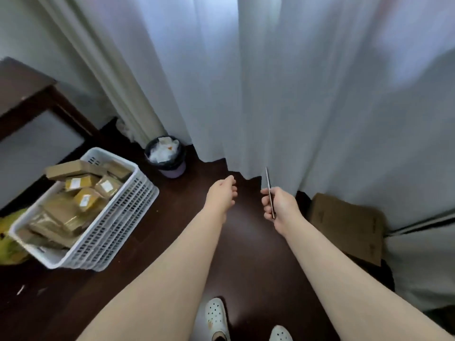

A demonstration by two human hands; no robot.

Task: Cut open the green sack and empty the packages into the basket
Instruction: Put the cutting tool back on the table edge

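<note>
A white plastic basket (118, 217) stands on the dark floor at the left, heaped with several brown cardboard packages (83, 190). A yellow-green bit of the sack (11, 244) shows behind the basket at the left edge, mostly hidden. My right hand (278, 205) is closed around a thin knife (268, 183) whose blade points up and away. My left hand (221, 195) hangs in the air to the left of the knife, empty, its fingers loosely curled downward.
White curtains (283, 94) hang straight ahead. A small bin (166, 156) lined with a black bag stands at their foot. A flattened cardboard box (349, 222) lies at the right. A dark wooden table (27, 94) is at the far left. My white shoes (216, 318) are below.
</note>
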